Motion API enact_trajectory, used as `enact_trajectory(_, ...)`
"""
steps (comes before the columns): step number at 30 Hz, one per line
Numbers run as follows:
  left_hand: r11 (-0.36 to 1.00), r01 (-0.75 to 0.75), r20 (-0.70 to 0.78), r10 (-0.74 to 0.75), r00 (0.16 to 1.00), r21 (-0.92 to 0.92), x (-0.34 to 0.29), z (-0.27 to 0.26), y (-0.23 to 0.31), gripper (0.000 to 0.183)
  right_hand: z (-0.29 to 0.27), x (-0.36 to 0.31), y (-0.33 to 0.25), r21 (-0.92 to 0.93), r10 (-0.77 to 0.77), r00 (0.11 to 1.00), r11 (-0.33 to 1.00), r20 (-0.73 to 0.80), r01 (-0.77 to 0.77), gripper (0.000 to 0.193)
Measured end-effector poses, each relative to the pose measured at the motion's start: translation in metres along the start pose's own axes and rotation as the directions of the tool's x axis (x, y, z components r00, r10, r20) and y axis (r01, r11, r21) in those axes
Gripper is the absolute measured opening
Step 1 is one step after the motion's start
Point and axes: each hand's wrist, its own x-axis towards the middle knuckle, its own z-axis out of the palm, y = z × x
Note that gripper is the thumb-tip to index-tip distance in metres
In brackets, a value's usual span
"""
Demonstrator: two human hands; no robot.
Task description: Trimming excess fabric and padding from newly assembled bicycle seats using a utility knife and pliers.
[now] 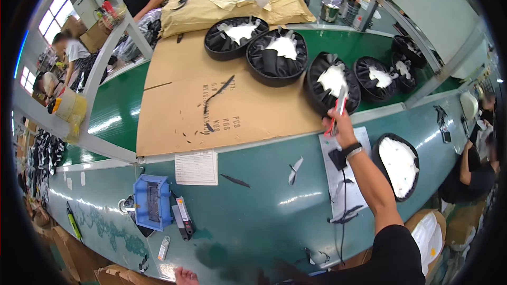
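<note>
My right hand (344, 127) is closed round a red-and-silver hand tool (338, 112), whose grey tip points away from me. The tip is over a black padded oval shell (317, 95) with gathered black fabric round a white middle; I cannot tell whether it touches. At the lower edge, the fingers of my left hand (186, 276) show in part, seemingly stretched out near the table's front edge, with nothing visible in them. Another black-rimmed oval piece (415, 174), with a smooth white face, lies right of my right forearm.
Similar black shells (277, 71) stand along the cardboard sheet (174, 111) and green belt (119, 121). A blue bin (138, 206), a box cutter (182, 214), a green-handled knife (73, 222), a white paper (196, 169) and black scraps (235, 180) lie about. Other people work around.
</note>
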Motion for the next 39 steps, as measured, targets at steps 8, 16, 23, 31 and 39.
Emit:
enact_trajectory(8, 0.907, 0.058, 0.631, -0.334, 0.7, 0.416, -0.05, 0.136, -0.035, 0.063, -0.019, -0.332, 0.017, -0.487, 0.41, 0.875, 0.837, 0.256, -0.25, 0.038)
enact_trajectory(16, 0.949, 0.081, 0.46, -0.221, 0.86, 0.304, -0.036, 0.054, -0.04, 0.053, -0.017, -0.48, 0.045, -0.694, 0.404, 0.708, 0.699, 0.58, 0.17, 0.024)
enact_trajectory(23, 0.337, -0.663, 0.518, 0.428, 0.74, 0.669, -0.054, -0.018, -0.037, 0.044, 0.026, -0.479, 0.072, -0.611, 0.265, 0.946, 0.785, 0.186, -0.1, 0.041)
enact_trajectory(31, -0.045, -0.868, 0.797, 0.421, 0.433, 0.495, -0.081, 0.069, -0.074, 0.02, 0.047, -0.486, 0.07, -0.807, 0.212, 0.917, 0.566, 0.339, 0.167, 0.039)
enact_trajectory(39, 0.219, -0.894, 0.822, 0.355, 0.445, 0.39, -0.066, 0.077, -0.076, 0.011, 0.061, -0.481, 0.042, -0.808, 0.051, 0.816, 0.19, 0.576, 0.558, 0.051)
